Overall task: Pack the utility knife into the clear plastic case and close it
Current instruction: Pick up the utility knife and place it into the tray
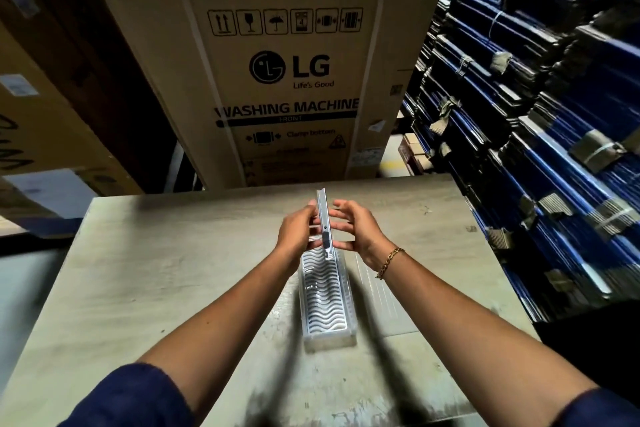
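Note:
A slim silver utility knife (323, 218) with a dark slider is held edge-up above the far end of the clear plastic case (325, 302). The case lies open on the grey table (156, 274), its ribbed wavy tray facing up, and its flat clear lid (375, 291) lies spread to the right. My left hand (298, 232) grips the knife from the left. My right hand (353, 229) touches it from the right with fingers spread along its side. The knife's near tip hovers just over the tray's far end.
A large cardboard washing machine box (287, 80) stands behind the table's far edge, with more boxes (52, 97) to the left. Stacks of blue and black bundled sheets (540, 114) rise along the right side, close to the table's right edge.

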A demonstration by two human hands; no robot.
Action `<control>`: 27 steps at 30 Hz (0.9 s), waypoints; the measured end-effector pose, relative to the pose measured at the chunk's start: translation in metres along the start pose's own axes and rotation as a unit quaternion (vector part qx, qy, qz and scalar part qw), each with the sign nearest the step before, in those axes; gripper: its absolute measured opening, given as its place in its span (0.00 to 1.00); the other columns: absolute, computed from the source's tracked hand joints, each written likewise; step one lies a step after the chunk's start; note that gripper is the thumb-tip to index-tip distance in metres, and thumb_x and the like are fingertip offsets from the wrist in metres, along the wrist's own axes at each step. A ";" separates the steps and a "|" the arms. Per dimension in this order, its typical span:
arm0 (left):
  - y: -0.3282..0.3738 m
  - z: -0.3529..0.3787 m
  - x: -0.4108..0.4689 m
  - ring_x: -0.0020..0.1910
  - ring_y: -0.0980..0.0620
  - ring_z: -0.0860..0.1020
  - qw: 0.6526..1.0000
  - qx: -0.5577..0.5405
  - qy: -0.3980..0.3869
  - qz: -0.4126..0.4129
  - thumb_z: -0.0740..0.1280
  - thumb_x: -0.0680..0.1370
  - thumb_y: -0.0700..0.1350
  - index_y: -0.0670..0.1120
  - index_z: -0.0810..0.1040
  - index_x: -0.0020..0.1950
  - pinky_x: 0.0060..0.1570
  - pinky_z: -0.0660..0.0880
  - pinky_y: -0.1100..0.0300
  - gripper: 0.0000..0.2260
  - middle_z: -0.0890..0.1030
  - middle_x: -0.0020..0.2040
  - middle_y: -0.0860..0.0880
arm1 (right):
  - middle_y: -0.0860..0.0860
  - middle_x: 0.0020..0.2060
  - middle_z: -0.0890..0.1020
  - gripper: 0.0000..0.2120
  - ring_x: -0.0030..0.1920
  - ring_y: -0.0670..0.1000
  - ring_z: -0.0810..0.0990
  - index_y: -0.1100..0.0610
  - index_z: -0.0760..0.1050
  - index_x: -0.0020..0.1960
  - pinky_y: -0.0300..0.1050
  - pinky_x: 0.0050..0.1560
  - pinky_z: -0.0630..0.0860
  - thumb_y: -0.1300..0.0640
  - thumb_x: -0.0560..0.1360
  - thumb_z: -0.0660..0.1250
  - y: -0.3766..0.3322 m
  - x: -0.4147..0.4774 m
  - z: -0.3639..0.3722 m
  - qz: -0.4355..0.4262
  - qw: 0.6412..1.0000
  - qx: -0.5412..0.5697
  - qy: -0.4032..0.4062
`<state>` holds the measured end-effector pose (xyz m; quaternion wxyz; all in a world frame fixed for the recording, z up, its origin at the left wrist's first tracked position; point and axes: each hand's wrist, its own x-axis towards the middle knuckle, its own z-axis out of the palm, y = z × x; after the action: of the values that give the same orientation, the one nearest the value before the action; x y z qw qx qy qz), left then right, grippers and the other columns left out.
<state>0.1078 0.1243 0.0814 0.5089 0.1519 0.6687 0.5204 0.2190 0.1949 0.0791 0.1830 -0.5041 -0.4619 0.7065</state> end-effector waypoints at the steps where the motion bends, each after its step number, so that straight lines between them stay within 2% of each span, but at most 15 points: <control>1: -0.007 0.000 -0.001 0.38 0.54 0.80 1.000 -0.003 0.004 -0.013 0.58 0.84 0.53 0.48 0.81 0.47 0.32 0.77 0.64 0.16 0.83 0.42 0.48 | 0.49 0.61 0.83 0.12 0.54 0.47 0.83 0.47 0.77 0.54 0.49 0.47 0.81 0.48 0.81 0.56 0.008 0.001 -0.001 0.009 1.000 -0.008 0.002; 3: -0.023 -0.001 0.001 0.40 0.53 0.81 0.999 -0.004 0.008 -0.036 0.58 0.84 0.55 0.49 0.81 0.49 0.31 0.77 0.64 0.16 0.84 0.45 0.47 | 0.48 0.56 0.83 0.11 0.51 0.45 0.82 0.47 0.77 0.52 0.46 0.43 0.80 0.47 0.82 0.56 0.024 0.003 -0.002 0.027 0.999 -0.023 0.005; 6: -0.045 -0.002 0.006 0.41 0.52 0.84 0.998 0.006 0.002 -0.063 0.57 0.83 0.58 0.46 0.83 0.57 0.36 0.77 0.61 0.21 0.86 0.48 0.47 | 0.46 0.49 0.83 0.12 0.48 0.45 0.82 0.48 0.77 0.51 0.46 0.42 0.79 0.47 0.82 0.55 0.048 0.007 -0.003 0.056 0.998 -0.038 0.003; 9: -0.064 -0.003 0.011 0.42 0.51 0.85 0.997 0.006 0.001 -0.077 0.57 0.82 0.62 0.47 0.84 0.56 0.41 0.78 0.58 0.23 0.87 0.50 0.45 | 0.46 0.46 0.82 0.12 0.43 0.44 0.82 0.48 0.77 0.51 0.47 0.43 0.79 0.48 0.83 0.54 0.068 0.012 -0.004 0.074 0.996 -0.049 -0.003; 11: -0.072 -0.003 0.013 0.39 0.52 0.85 0.996 -0.005 -0.002 -0.086 0.57 0.81 0.64 0.46 0.84 0.57 0.39 0.79 0.60 0.26 0.87 0.49 0.44 | 0.46 0.44 0.81 0.11 0.42 0.44 0.81 0.48 0.75 0.52 0.47 0.44 0.78 0.51 0.83 0.54 0.076 0.013 -0.002 0.076 0.995 -0.058 -0.009; 13: -0.075 -0.001 0.012 0.31 0.55 0.84 0.995 -0.020 -0.011 -0.100 0.55 0.82 0.63 0.45 0.84 0.57 0.30 0.78 0.64 0.26 0.87 0.42 0.46 | 0.47 0.45 0.81 0.10 0.43 0.47 0.81 0.48 0.73 0.52 0.50 0.49 0.76 0.51 0.82 0.53 0.083 0.016 0.002 0.081 0.994 -0.075 -0.016; 15: -0.075 0.001 0.009 0.24 0.59 0.81 0.993 -0.031 -0.025 -0.115 0.54 0.83 0.62 0.46 0.82 0.53 0.22 0.73 0.68 0.25 0.84 0.30 0.51 | 0.51 0.49 0.81 0.11 0.46 0.51 0.81 0.49 0.73 0.53 0.51 0.50 0.76 0.48 0.81 0.53 0.089 0.019 0.009 0.092 0.990 -0.108 -0.019; 17: -0.075 0.004 0.006 0.21 0.60 0.79 0.992 -0.033 -0.044 -0.117 0.51 0.84 0.60 0.46 0.80 0.48 0.21 0.72 0.69 0.24 0.81 0.24 0.53 | 0.55 0.56 0.81 0.20 0.52 0.55 0.82 0.50 0.72 0.60 0.51 0.50 0.78 0.42 0.74 0.54 0.094 0.021 0.016 0.101 0.984 -0.144 -0.020; 19: -0.079 0.007 0.008 0.27 0.59 0.80 0.991 -0.032 -0.050 -0.120 0.50 0.83 0.62 0.45 0.80 0.52 0.25 0.72 0.69 0.27 0.83 0.30 0.53 | 0.54 0.60 0.79 0.29 0.52 0.55 0.82 0.49 0.70 0.67 0.52 0.50 0.79 0.40 0.70 0.54 0.103 0.029 0.020 0.103 0.980 -0.170 -0.017; 21: -0.081 0.010 0.007 0.35 0.57 0.77 0.989 -0.026 -0.056 -0.132 0.49 0.82 0.65 0.46 0.80 0.57 0.28 0.72 0.66 0.29 0.80 0.40 0.50 | 0.51 0.63 0.76 0.29 0.57 0.54 0.79 0.50 0.69 0.70 0.52 0.55 0.77 0.42 0.71 0.53 0.109 0.034 0.023 0.104 0.977 -0.187 -0.013; 22: -0.082 0.011 0.007 0.36 0.57 0.75 0.988 -0.026 -0.060 -0.139 0.48 0.82 0.65 0.48 0.79 0.54 0.28 0.71 0.67 0.27 0.78 0.41 0.50 | 0.50 0.63 0.75 0.26 0.60 0.53 0.77 0.50 0.69 0.66 0.52 0.58 0.75 0.42 0.72 0.53 0.109 0.035 0.024 0.105 0.975 -0.193 -0.012; 24: -0.083 0.011 0.006 0.36 0.57 0.73 0.986 -0.031 -0.068 -0.149 0.47 0.83 0.64 0.50 0.75 0.47 0.24 0.71 0.70 0.24 0.75 0.41 0.49 | 0.50 0.61 0.73 0.21 0.59 0.53 0.75 0.46 0.66 0.61 0.52 0.58 0.73 0.42 0.71 0.52 0.111 0.034 0.026 0.116 0.972 -0.203 -0.016; 25: -0.083 0.011 0.005 0.36 0.56 0.73 0.985 -0.037 -0.067 -0.155 0.47 0.83 0.64 0.50 0.75 0.46 0.23 0.70 0.71 0.24 0.75 0.41 0.49 | 0.50 0.61 0.74 0.22 0.59 0.54 0.76 0.47 0.67 0.61 0.52 0.57 0.73 0.42 0.71 0.52 0.111 0.033 0.027 0.119 0.972 -0.200 -0.014; 27: -0.085 0.011 0.006 0.37 0.55 0.74 0.985 -0.036 -0.068 -0.157 0.47 0.82 0.65 0.51 0.75 0.46 0.28 0.70 0.67 0.24 0.77 0.43 0.48 | 0.52 0.62 0.77 0.25 0.59 0.55 0.78 0.50 0.69 0.65 0.53 0.57 0.75 0.43 0.71 0.53 0.113 0.034 0.026 0.122 0.974 -0.192 -0.005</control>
<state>0.1420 0.0991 0.0067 0.6339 0.0615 0.6289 0.4460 0.2056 0.1501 -0.0326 -0.0072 -0.5793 -0.5249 0.6236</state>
